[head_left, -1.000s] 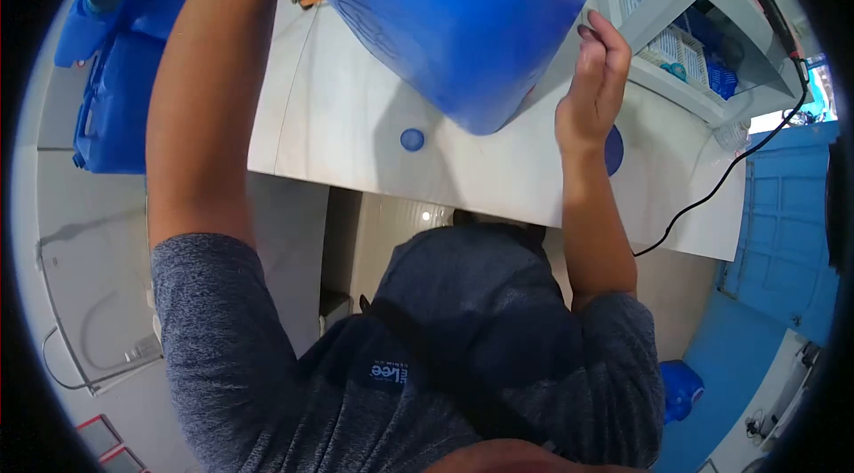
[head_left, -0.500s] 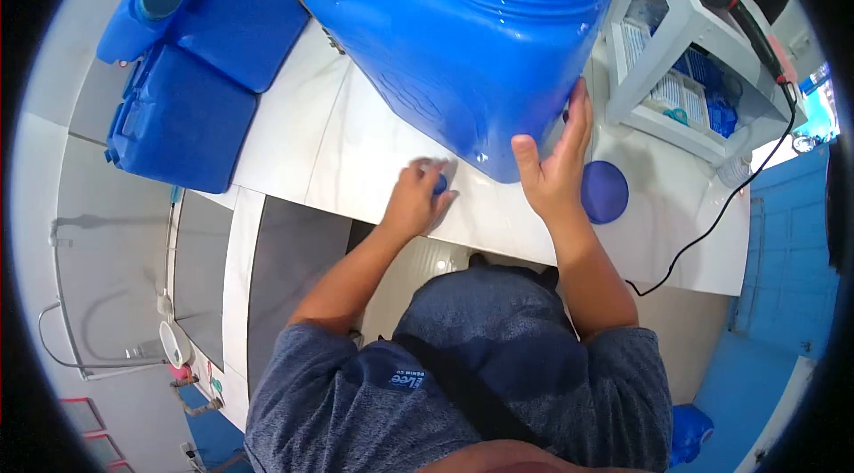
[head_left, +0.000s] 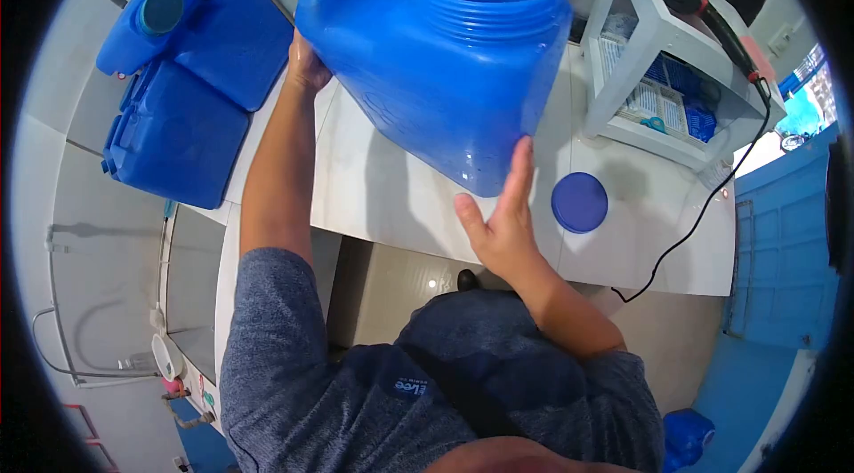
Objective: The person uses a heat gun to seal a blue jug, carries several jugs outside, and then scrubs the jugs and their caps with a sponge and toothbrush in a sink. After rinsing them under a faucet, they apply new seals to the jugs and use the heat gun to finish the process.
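A big blue jerrycan with a wide threaded mouth and a moulded handle stands uncapped on the white tiled counter. My left hand is at its left side, with most of the fingers hidden behind it. Low on the right side, my right hand lies along the jerrycan near its bottom corner, fingers straight and thumb spread away. A round dark-blue lid rests on the counter to the right of that hand.
More blue jerrycans stand at the left. A grey-white shelf unit is at the right, with a black hair-dryer-like tool on top. Its cord hangs over the counter edge.
My left hand has moved from the counter's front edge, where it had something small and blue at its fingers, up to the jerrycan's left side. The view has shifted slightly.
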Demonstrator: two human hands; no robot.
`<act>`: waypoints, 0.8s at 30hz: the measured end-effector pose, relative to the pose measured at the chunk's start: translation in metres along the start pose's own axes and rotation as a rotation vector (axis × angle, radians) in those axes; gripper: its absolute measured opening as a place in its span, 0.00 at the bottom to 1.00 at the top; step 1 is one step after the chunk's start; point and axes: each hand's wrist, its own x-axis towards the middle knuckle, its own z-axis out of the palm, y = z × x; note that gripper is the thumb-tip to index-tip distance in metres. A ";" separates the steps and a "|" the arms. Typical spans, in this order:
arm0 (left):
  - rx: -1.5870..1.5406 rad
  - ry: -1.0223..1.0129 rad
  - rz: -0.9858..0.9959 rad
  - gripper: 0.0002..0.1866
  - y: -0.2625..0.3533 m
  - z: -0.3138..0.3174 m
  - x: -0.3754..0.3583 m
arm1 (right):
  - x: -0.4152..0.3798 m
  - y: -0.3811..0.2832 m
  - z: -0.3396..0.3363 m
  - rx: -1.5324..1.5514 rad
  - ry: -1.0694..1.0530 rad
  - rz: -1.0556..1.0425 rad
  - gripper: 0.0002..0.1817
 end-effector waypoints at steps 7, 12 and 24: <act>-0.074 0.146 0.148 0.44 0.002 0.000 -0.097 | 0.032 0.039 -0.031 0.151 0.023 -0.077 0.55; -0.107 0.477 0.318 0.40 -0.020 0.029 -0.229 | 0.121 0.073 -0.048 0.609 -0.076 0.047 0.45; 0.726 -0.252 0.497 0.39 -0.029 0.176 -0.369 | 0.313 0.119 0.036 0.004 -0.257 0.230 0.45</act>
